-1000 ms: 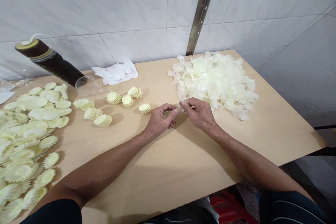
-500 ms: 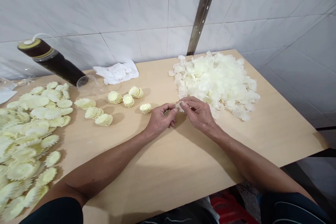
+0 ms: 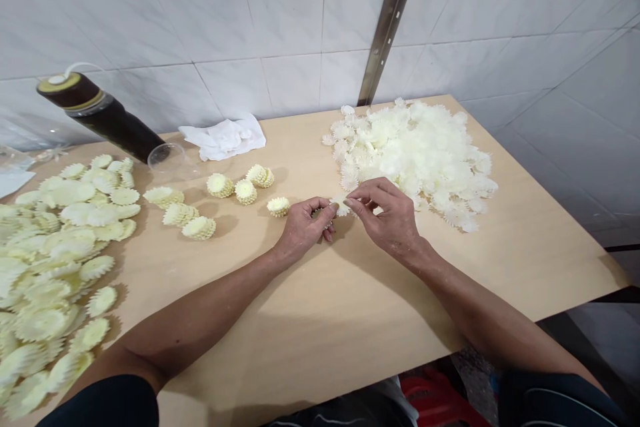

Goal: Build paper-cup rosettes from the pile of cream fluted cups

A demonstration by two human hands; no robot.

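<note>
Over the middle of the table, my left hand (image 3: 306, 228) is closed, its thumb and forefinger pinching a thin, pale flower-shaped piece (image 3: 341, 206) with a toothed edge. More of the same material shows partly inside the curled fingers, mostly hidden. My right hand (image 3: 389, 215) meets it from the right, thumb and fingertips pressed together at the edge of the piece. Just behind my right hand lies a heap of thin whitish flower-shaped pieces (image 3: 415, 147). To the left of my left hand sits a short yellowish stack of toothed discs (image 3: 278, 207).
Several more stacks (image 3: 199, 227) stand left of centre. A large pile of yellowish toothed discs (image 3: 65, 247) covers the table's left side. Behind are a dark bottle (image 3: 120, 125), a clear plastic cup (image 3: 167, 159) and crumpled white tissue (image 3: 225, 139). A metal rail (image 3: 387, 30) rises against the tiled wall.
My right hand has shifted slightly right, its fingertips drawing away from my left hand and uncovering more of the flower-shaped piece. My left hand stays almost still.
</note>
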